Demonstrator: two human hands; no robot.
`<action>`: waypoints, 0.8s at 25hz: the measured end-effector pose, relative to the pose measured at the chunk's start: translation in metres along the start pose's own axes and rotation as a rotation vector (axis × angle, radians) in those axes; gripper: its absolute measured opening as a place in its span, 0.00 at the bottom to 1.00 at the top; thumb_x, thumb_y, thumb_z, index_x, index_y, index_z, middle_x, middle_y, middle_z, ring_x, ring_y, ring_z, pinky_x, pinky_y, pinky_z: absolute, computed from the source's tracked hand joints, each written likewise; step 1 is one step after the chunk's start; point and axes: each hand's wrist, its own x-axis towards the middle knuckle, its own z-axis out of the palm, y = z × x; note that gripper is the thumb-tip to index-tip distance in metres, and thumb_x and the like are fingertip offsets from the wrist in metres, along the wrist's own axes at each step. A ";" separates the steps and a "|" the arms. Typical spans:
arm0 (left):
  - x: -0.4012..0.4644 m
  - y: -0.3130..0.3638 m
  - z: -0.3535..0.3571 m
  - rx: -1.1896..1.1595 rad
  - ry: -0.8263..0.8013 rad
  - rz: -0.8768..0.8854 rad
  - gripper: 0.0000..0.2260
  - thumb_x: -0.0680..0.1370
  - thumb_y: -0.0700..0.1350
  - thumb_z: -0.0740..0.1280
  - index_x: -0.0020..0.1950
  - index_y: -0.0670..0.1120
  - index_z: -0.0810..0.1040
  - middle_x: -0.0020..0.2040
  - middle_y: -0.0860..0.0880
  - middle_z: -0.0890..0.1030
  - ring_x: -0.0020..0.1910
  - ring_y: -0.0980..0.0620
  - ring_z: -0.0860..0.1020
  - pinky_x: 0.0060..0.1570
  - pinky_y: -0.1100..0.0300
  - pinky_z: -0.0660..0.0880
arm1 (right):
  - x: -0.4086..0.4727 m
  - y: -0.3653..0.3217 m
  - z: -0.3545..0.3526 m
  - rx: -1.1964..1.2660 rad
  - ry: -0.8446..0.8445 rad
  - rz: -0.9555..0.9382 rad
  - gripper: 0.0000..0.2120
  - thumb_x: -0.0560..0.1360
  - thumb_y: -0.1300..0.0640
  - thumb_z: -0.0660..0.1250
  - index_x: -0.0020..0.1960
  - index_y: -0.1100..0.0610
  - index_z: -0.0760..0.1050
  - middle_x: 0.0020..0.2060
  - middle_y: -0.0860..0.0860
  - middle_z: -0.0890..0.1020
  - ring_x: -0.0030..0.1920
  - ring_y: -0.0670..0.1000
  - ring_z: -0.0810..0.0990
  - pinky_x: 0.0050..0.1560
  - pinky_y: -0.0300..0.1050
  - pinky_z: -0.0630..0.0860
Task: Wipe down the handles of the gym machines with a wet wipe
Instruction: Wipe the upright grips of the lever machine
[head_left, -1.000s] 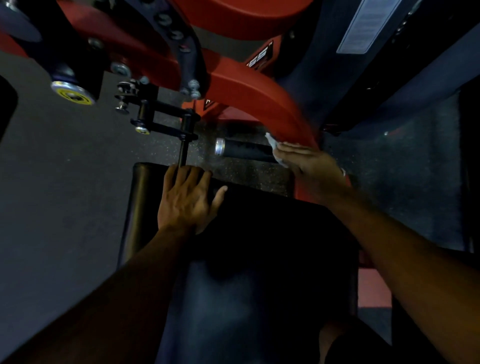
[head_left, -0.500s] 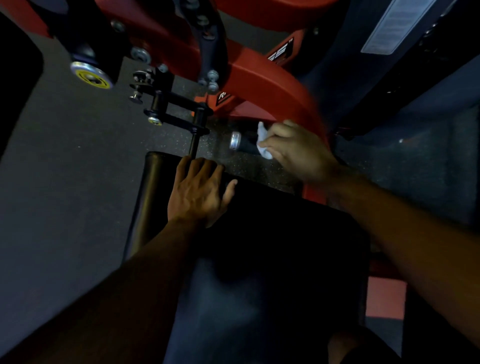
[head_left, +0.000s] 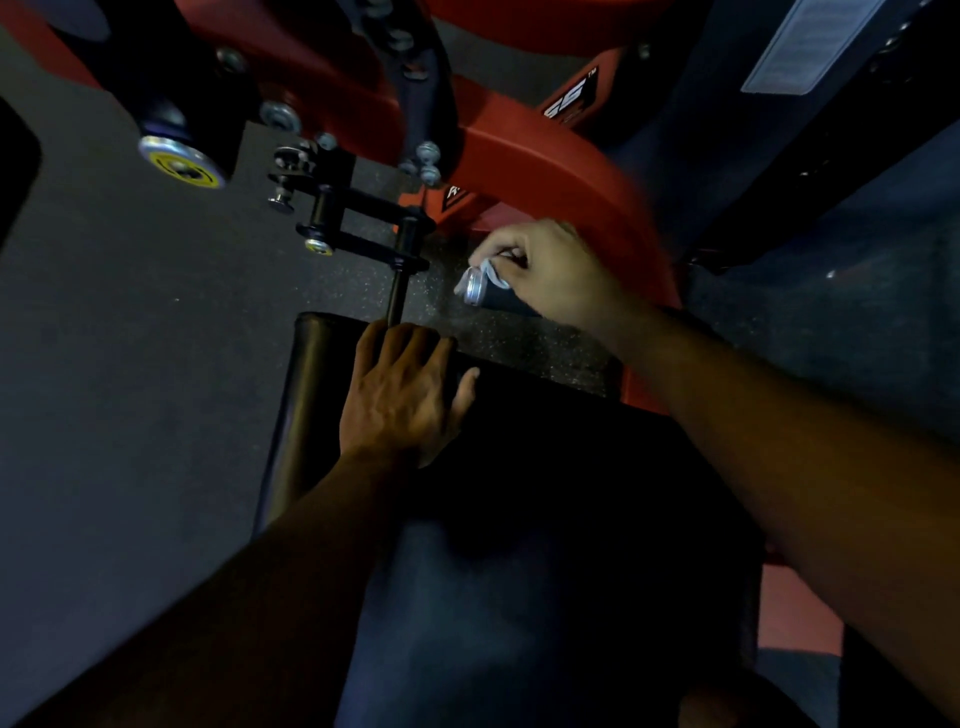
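White wet wipe (head_left: 482, 275) pinched in our right hand (head_left: 556, 273), fingers curled around silver-capped handle (head_left: 485, 296) end. Our left hand (head_left: 402, 395), at 7 o'clock of it, lay flat, fingers straight, on black pad (head_left: 545, 493).

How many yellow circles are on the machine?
2. A big yellow circle caps the black roller at upper left. A small yellow circle sits on the black adjuster bracket beyond the left hand. Others may be hidden.
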 end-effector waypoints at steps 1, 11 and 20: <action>0.001 0.000 0.000 0.003 -0.013 -0.003 0.22 0.84 0.62 0.52 0.63 0.49 0.77 0.59 0.49 0.78 0.64 0.44 0.72 0.75 0.45 0.58 | 0.007 -0.006 -0.002 0.038 -0.056 0.047 0.11 0.80 0.62 0.66 0.54 0.52 0.85 0.51 0.45 0.86 0.50 0.42 0.83 0.55 0.38 0.79; 0.001 -0.003 0.000 -0.007 -0.025 -0.001 0.23 0.84 0.61 0.51 0.65 0.50 0.76 0.61 0.50 0.78 0.66 0.46 0.71 0.76 0.45 0.56 | -0.068 0.053 -0.060 -0.141 -0.057 0.287 0.08 0.79 0.57 0.69 0.52 0.48 0.85 0.49 0.44 0.85 0.50 0.44 0.82 0.46 0.27 0.70; 0.001 -0.002 -0.002 -0.013 -0.027 -0.007 0.22 0.83 0.59 0.51 0.66 0.49 0.76 0.61 0.48 0.78 0.66 0.45 0.71 0.76 0.45 0.55 | -0.077 0.021 0.019 -0.183 0.452 -0.046 0.06 0.78 0.65 0.67 0.45 0.60 0.83 0.46 0.55 0.82 0.46 0.52 0.80 0.51 0.45 0.75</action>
